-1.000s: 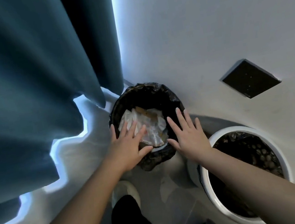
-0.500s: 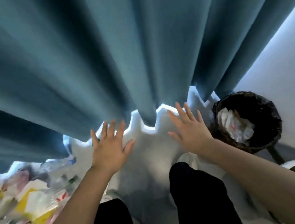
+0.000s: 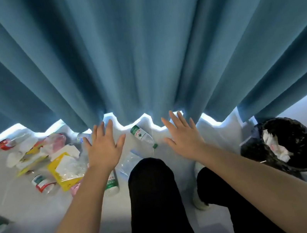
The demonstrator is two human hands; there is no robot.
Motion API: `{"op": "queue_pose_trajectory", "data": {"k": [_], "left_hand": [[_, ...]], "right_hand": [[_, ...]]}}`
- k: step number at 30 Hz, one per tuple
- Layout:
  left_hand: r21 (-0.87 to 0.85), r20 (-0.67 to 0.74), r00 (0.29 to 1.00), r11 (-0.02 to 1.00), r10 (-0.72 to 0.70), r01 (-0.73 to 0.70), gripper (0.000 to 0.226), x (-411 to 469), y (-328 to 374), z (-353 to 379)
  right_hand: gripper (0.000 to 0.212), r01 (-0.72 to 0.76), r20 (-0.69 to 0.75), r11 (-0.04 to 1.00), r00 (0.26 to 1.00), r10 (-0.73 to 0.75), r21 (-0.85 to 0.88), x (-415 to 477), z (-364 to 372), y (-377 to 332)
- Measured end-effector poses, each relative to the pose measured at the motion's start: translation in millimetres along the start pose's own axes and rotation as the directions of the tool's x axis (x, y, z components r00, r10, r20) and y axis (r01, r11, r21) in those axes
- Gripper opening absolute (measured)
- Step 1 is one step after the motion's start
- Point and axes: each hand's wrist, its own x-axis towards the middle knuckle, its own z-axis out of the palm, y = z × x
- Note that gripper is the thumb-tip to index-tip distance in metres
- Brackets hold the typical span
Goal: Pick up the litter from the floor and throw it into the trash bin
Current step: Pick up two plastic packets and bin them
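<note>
The litter [image 3: 55, 163] lies scattered on the pale floor [image 3: 35, 227] to my left and ahead, at the foot of the blue curtain [image 3: 137, 48]. It includes a yellow packet [image 3: 64, 170] with crumpled white paper on it, a red-labelled bottle [image 3: 42, 183] on its near left, and a red-labelled piece [image 3: 5, 144] farther back. A green-labelled bottle [image 3: 141, 136] lies between my two hands, its cap pointing toward my right hand. A second green-labelled bottle [image 3: 111, 182] lies partly under my left forearm. The trash bin [image 3: 283, 147], lined with a black bag and holding crumpled white paper, stands on the floor to my right, well apart from the main litter pile.

My left hand [image 3: 103, 151] is spread flat, palm down, fingers apart, above the right edge of the pile. It grips nothing, and I cannot tell whether it touches anything below it. My right hand [image 3: 184, 137] is likewise spread wide and empty, hovering just beside the green-labelled bottle's cap end.

Compared with half a second ago, the view has swung left: the bin now sits lower and closer to the right edge, and much more of the litter shows. One second ago both hands were over the bin's mouth; both are now clear of it, and my black trouser legs [image 3: 154, 197] occupy the lower centre.
</note>
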Motion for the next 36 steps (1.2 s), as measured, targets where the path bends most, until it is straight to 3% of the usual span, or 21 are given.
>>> {"op": "queue_pose_trajectory", "data": {"k": [5, 10, 16, 21, 27, 32, 34, 36], "left_hand": [[-0.055, 0.128, 0.973, 0.978, -0.191, 0.2, 0.064, -11, -66, 36], [0.04, 0.284, 0.914, 0.956, -0.29, 0.291, 0.064, -4, -107, 94], [0.064, 0.418, 0.856, 0.949, -0.306, 0.308, 0.061, 15, -133, 162], [0.02, 0.403, 0.878, 0.962, -0.259, 0.274, 0.048, 41, -162, 221], [-0.053, 0.351, 0.916, 0.973, -0.192, 0.225, 0.041, 73, -168, 274], [-0.167, 0.286, 0.91, 0.919, -0.301, 0.357, 0.039, 75, -158, 299], [-0.226, 0.256, 0.902, 0.885, -0.348, 0.406, 0.039, 68, -153, 302], [-0.255, 0.25, 0.887, 0.857, -0.389, 0.448, 0.037, 56, -153, 303]], "right_hand": [[0.067, 0.101, 0.149, 0.992, 0.985, -0.09, -0.07, 36, 30, -31], [0.071, 0.204, 0.308, 0.978, 0.934, -0.179, -0.049, 102, 76, -46], [0.073, 0.372, 0.513, 0.925, 0.812, -0.279, -0.085, 178, 160, -61], [0.082, 0.47, 0.635, 0.878, 0.705, -0.315, -0.086, 241, 247, -73], [0.076, 0.581, 0.588, 0.802, 0.7, -0.407, -0.137, 280, 333, -83], [0.079, 0.647, 0.589, 0.724, 0.689, -0.423, -0.237, 286, 381, -93], [0.06, 0.634, 0.491, 0.706, 0.746, -0.449, -0.317, 285, 388, -100], [0.047, 0.647, 0.481, 0.695, 0.739, -0.471, -0.313, 285, 391, -105]]}}
